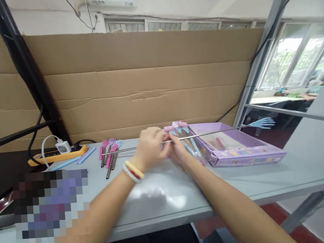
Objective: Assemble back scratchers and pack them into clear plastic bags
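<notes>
An extended telescopic back scratcher (212,133) stretches across in front of me, its thin metal rod nearly level. Its light blue hand-shaped head (262,123) points right, over the purple box. My left hand (152,146), a little smeared by motion, is closed around the rod near its middle. Right beside it, my right hand (178,149) pinches the same rod. Behind my right hand lies a clear pack (191,141) of blue-headed back scratchers with a pink top. Several shortened back scratchers (111,154) with pink, purple and blue heads lie on the table to the left.
An open purple box (244,156) stands on the grey table (167,200) at right. Blue and purple sticks (67,163) lie by a yellow power strip (49,157) with a white plug at left. A cardboard wall (148,78) closes off the back.
</notes>
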Demonstrator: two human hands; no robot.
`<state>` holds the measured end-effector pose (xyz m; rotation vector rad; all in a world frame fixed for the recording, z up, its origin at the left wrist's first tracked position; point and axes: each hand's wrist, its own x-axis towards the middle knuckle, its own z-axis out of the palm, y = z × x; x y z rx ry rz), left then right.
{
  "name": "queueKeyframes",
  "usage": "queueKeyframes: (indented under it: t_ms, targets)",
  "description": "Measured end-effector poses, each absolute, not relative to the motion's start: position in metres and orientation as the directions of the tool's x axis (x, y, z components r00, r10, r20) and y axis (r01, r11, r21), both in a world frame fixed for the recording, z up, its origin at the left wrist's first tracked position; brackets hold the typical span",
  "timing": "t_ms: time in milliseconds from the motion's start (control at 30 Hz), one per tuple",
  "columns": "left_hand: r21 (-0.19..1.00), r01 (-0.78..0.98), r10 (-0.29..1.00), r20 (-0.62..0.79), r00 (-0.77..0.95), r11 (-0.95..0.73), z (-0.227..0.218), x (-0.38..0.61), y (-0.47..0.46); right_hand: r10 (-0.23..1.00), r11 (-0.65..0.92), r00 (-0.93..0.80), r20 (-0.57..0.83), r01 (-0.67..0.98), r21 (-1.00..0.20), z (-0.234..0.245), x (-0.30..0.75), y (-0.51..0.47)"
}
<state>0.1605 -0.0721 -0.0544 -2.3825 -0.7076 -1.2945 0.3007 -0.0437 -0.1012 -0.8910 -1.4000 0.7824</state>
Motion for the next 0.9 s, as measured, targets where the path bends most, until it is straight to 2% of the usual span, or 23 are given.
queueKeyframes:
  t_ms: [67,133,200,300,533,733,800,900]
  targets:
    - [-0.086,0.688,0.393,0.767,0.508,-0.721,-0.053,0.121,-0.045,0.931,0.364,0.016,0.366,-0.152,-0.919,-0.097,0.297,-0.048]
    - [-0.116,0.748,0.515,0.656,0.552,-0.654,-0.059,0.092,-0.029,0.968,0.215,-0.045,0.246,-0.358,-0.909,-0.093,0.295,-0.053]
    - [-0.097,0.807,0.641,0.556,0.529,-0.583,-0.069,0.072,-0.020,0.976,0.152,-0.074,0.203,-0.431,-0.889,-0.089,0.296,-0.058]
    - [-0.016,0.920,0.813,0.462,0.354,-0.392,-0.077,0.051,-0.013,0.973,0.213,0.025,0.229,-0.472,-0.855,-0.080,0.306,-0.062]
    - [0.017,0.996,0.942,0.326,0.078,-0.088,-0.070,0.009,0.000,0.869,0.470,0.429,0.247,-0.557,-0.685,-0.057,0.358,-0.065]
    - [-0.012,1.000,0.963,0.267,0.030,-0.028,-0.072,0.006,0.006,0.644,0.673,0.752,0.142,-0.469,-0.572,-0.052,0.390,-0.072]
    - [-0.040,0.999,0.965,0.262,0.028,-0.018,-0.072,0.008,0.004,0.518,0.739,0.848,0.111,-0.378,-0.558,-0.050,0.398,-0.075]
    - [-0.128,0.989,0.937,0.329,0.118,-0.080,-0.071,0.011,-0.001,0.242,0.795,0.969,0.044,-0.171,-0.582,-0.048,0.413,-0.080]
